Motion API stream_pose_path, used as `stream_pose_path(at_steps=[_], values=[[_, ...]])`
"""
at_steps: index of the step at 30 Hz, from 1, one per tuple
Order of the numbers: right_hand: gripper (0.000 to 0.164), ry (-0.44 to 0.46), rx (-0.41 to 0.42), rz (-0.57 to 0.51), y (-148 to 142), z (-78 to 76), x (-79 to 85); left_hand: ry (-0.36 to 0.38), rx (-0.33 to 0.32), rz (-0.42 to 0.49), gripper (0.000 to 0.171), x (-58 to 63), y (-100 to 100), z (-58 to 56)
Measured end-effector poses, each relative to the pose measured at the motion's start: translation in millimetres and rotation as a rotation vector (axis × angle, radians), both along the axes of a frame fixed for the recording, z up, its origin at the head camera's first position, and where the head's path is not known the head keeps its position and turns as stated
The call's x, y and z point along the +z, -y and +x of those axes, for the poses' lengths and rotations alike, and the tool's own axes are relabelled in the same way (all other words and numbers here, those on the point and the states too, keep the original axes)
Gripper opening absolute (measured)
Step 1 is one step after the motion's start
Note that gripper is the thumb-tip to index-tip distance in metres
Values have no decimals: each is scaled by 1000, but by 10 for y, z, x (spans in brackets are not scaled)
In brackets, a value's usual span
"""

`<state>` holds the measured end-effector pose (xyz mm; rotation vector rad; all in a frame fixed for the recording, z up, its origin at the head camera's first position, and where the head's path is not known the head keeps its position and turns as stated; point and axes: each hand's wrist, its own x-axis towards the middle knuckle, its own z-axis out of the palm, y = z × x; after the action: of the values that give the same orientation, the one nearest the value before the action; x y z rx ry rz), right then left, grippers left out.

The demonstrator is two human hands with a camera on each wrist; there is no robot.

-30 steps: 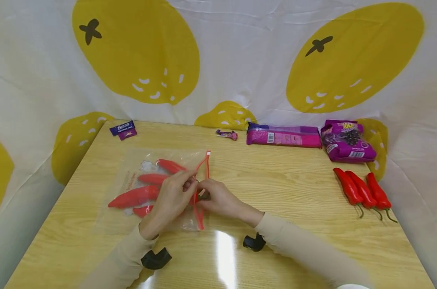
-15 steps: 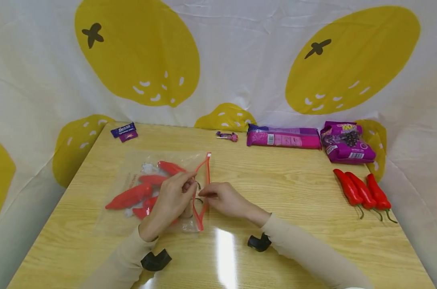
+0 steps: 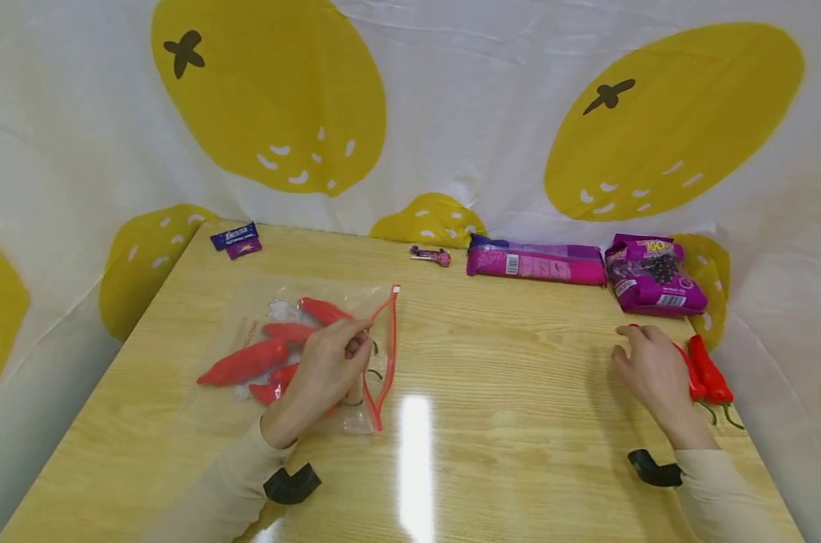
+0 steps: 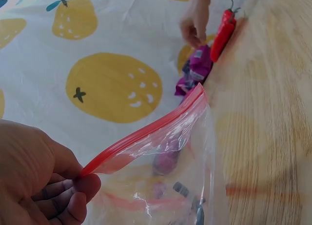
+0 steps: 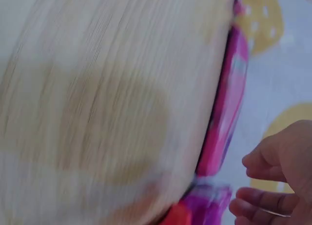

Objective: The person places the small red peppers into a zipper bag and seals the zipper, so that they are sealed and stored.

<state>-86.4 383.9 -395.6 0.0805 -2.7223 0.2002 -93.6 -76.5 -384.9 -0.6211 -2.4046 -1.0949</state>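
Note:
My left hand pinches the red zip edge of a clear zip bag, whose mouth gapes toward the right. Several red chili peppers lie inside it, with green stems near the mouth. In the left wrist view, thumb and fingers of the left hand clamp one end of the red strip. At the table's right side my right hand hovers over loose red chili peppers, partly covering them. Seen from the right wrist, that hand has thumb and fingers apart with nothing between them.
Along the back edge lie a long purple packet, a lollipop and a plump purple bag, the last just behind the loose peppers. Two small wrapped candies sit at the back left. A lemon-print cloth hangs behind the table.
My right hand has left the bag's mouth and moved far right to the loose peppers. The pepper in the bag has slid deeper, to the left. The left hand stays on the zip edge.

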Motion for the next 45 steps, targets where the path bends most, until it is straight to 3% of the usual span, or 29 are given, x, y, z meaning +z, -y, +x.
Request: stream_pose_path(at_steps=[4,9,11,16,21,23,26,28,30,34,37,42,45], values=[[34,65,-173,53,-401,88,-11,27,19,-6,23,18,16,13],[41,284,-312,101,-593,193,-43,35,8,-9,23,20,13,6],[43,332,-315,103,-611,212,-57,29,2,-9,23,19,2,0],[39,354,-276,61,-607,242,-102,27,-9,-6,23,9,-18,-14],[46,409,-271,21,-502,251,-103,25,-19,-3,23,1,-42,-26],[46,379,-255,-3,-377,247,-70,22,-22,-8,22,7,-53,-30],[38,268,-153,-92,-51,208,-15,13,-25,-15,22,17,-65,-39],[33,201,-27,-173,240,168,22,10,-25,-16,22,21,-72,-45],[32,188,110,-270,573,127,55,10,-26,-17,23,26,-75,-47],[33,272,349,-446,1226,79,122,33,-27,-18,23,31,-70,-33],[31,343,482,-509,1645,34,134,59,-16,-29,24,28,-53,-9],[25,390,662,-450,2170,-90,47,72,12,-49,21,16,-28,27],[25,414,726,-433,2380,-137,-3,59,12,-54,21,6,-29,29]])
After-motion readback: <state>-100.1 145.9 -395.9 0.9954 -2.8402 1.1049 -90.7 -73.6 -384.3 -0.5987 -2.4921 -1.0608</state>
